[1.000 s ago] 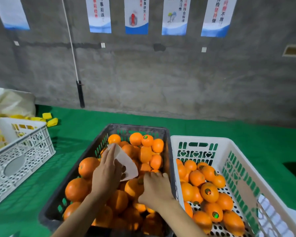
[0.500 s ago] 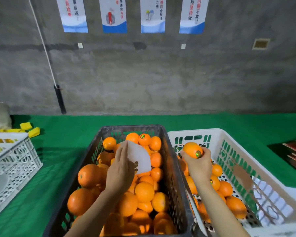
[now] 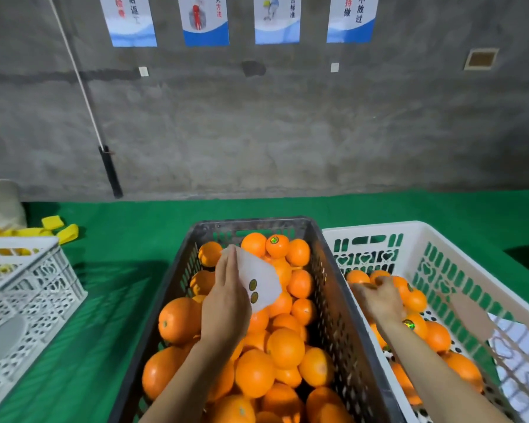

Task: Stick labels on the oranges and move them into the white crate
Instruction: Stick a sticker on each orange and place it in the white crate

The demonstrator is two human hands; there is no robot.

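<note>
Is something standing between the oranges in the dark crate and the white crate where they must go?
Only the two walls that stand side by side: the right wall of the dark crate and the left wall of the white crate. The oranges must be lifted over them. The white crate is open above.

Middle crate [image 3: 251,225] on a mat [image 3: 119,300], heaped with oranges [image 3: 284,346]. Touching its right side: a second crate [image 3: 376,228], with further oranges [image 3: 437,335] and the right hand [image 3: 379,300] inside. Over the middle crate's heap: the left hand [image 3: 226,303], gripping a label sheet [image 3: 260,276]. Well off to its left: a third crate [image 3: 28,300], loose scraps [image 3: 61,230] just behind that. Behind the middle crate: a wall [image 3: 287,132], posters [image 3: 205,19] high up.
</note>
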